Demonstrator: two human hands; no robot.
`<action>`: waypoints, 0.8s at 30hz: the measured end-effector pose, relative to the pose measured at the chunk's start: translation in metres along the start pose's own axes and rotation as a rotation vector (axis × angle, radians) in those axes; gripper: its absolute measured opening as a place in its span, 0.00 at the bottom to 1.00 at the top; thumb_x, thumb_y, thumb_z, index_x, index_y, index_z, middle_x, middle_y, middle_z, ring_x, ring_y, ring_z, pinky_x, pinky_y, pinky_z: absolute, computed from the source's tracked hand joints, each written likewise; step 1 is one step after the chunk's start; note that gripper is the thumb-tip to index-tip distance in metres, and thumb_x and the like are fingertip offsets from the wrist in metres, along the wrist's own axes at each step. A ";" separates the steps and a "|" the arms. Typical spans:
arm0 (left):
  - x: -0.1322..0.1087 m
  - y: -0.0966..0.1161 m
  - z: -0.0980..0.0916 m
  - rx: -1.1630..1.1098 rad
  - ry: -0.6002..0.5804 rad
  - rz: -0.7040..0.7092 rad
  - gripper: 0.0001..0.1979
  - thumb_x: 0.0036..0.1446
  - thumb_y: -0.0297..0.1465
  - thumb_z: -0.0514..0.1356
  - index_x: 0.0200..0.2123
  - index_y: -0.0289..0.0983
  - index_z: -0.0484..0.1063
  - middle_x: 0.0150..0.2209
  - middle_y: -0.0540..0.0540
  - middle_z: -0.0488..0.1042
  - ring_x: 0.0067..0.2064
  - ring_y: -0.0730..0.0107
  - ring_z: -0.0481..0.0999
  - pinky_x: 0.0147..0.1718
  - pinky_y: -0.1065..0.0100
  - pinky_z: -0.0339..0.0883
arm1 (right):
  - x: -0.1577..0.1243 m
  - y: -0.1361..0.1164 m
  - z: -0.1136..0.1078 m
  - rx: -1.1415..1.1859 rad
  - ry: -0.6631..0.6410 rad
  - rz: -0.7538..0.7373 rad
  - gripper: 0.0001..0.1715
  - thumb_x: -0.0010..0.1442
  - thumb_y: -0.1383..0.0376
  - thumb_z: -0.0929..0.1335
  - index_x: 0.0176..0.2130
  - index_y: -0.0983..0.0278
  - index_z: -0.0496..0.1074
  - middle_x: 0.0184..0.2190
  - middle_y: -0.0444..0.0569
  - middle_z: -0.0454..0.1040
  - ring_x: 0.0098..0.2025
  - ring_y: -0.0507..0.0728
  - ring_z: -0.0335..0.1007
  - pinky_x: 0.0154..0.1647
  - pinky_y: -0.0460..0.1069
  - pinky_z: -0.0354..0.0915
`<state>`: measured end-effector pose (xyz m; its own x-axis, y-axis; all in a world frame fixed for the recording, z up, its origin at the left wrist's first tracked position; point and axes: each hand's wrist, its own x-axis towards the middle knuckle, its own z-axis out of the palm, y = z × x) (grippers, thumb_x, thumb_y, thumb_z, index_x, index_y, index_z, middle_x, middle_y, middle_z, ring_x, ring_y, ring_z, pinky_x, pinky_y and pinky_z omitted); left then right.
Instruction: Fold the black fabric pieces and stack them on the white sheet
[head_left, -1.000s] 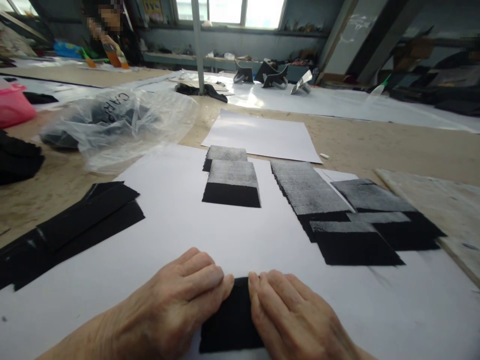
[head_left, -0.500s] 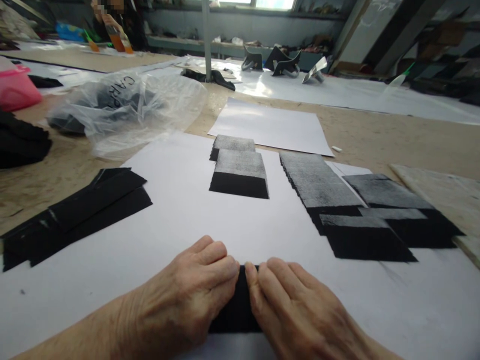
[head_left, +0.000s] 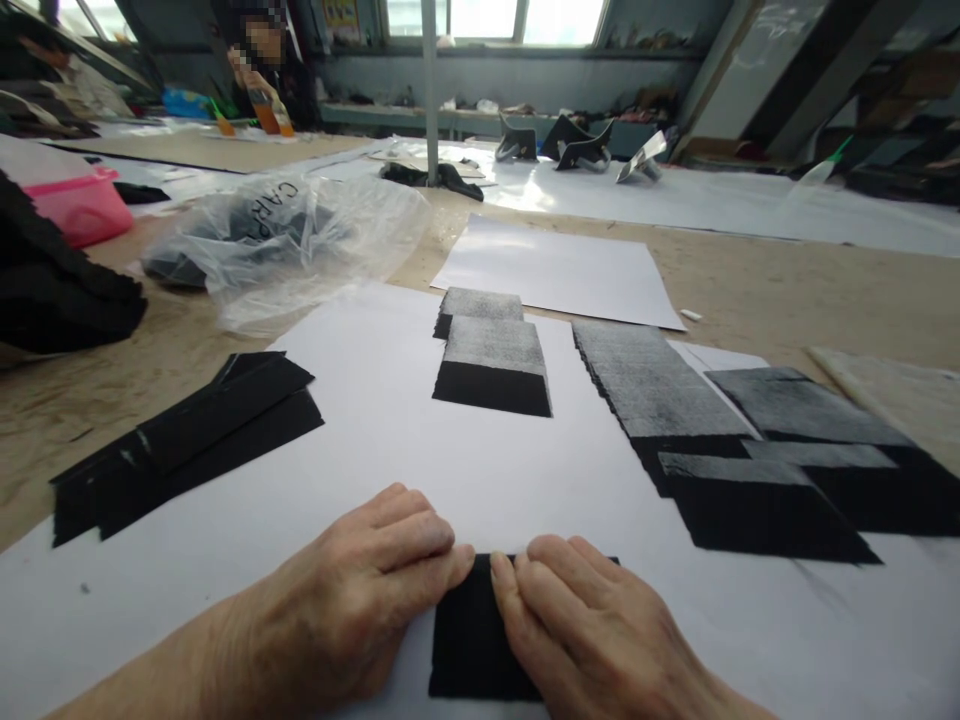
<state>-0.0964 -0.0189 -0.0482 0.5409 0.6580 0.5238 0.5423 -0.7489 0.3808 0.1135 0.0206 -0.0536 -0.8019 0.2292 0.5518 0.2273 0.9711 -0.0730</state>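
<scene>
A black fabric piece (head_left: 476,640) lies flat on the white sheet right in front of me. At its upper left corner, the thumb tip of my left hand (head_left: 352,590) presses the far edge, with the fingers curled together. My right hand (head_left: 592,620) covers much of its right side; thumb and bunched fingers pinch down along the same far edge. What lies beneath both hands' fingers is hidden. Beyond them, black pieces with a grey speckled coating, such as one piece (head_left: 495,370) in the middle and another (head_left: 660,390) to the right, rest on the sheet.
Plain black strips (head_left: 187,430) overlap at left on the white sheet (head_left: 360,430). Behind are a clear plastic bag (head_left: 300,250) with dark contents, a second white sheet (head_left: 559,270) and a pink container (head_left: 82,205). A metal pole (head_left: 430,100) rises beyond. People sit at the far left.
My left hand has slid left along the far edge, uncovering more of the black fabric piece. The right hand stays pressed on it. The view has tilted up a little.
</scene>
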 end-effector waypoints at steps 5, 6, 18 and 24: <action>-0.001 0.003 0.004 0.039 -0.003 0.021 0.13 0.53 0.15 0.48 0.39 0.26 0.67 0.26 0.45 0.63 0.28 0.68 0.60 0.26 0.67 0.59 | 0.002 0.001 0.000 0.008 -0.036 0.011 0.14 0.61 0.77 0.57 0.31 0.71 0.69 0.26 0.48 0.64 0.27 0.53 0.56 0.25 0.50 0.53; -0.001 0.004 0.005 0.051 -0.011 0.020 0.13 0.53 0.15 0.47 0.39 0.26 0.67 0.26 0.45 0.63 0.28 0.68 0.59 0.26 0.67 0.58 | 0.004 0.001 0.000 0.007 -0.045 0.016 0.15 0.62 0.76 0.57 0.30 0.70 0.69 0.26 0.48 0.64 0.27 0.53 0.55 0.24 0.50 0.52; -0.011 0.018 0.006 0.266 0.144 0.070 0.14 0.63 0.23 0.46 0.32 0.29 0.70 0.18 0.50 0.62 0.21 0.73 0.58 0.21 0.68 0.50 | 0.008 0.008 0.008 0.234 -0.138 0.083 0.14 0.61 0.74 0.58 0.45 0.72 0.67 0.32 0.52 0.65 0.31 0.56 0.56 0.28 0.49 0.57; -0.011 0.026 -0.007 0.276 -0.181 -0.047 0.14 0.62 0.22 0.45 0.40 0.29 0.70 0.22 0.48 0.67 0.24 0.71 0.65 0.24 0.66 0.59 | 0.010 0.010 0.010 0.216 -0.206 0.075 0.14 0.63 0.72 0.57 0.44 0.68 0.67 0.32 0.50 0.67 0.30 0.55 0.56 0.26 0.48 0.53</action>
<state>-0.0928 -0.0461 -0.0386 0.6033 0.7128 0.3578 0.7094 -0.6846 0.1676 0.1027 0.0333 -0.0571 -0.8875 0.2884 0.3594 0.1856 0.9376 -0.2940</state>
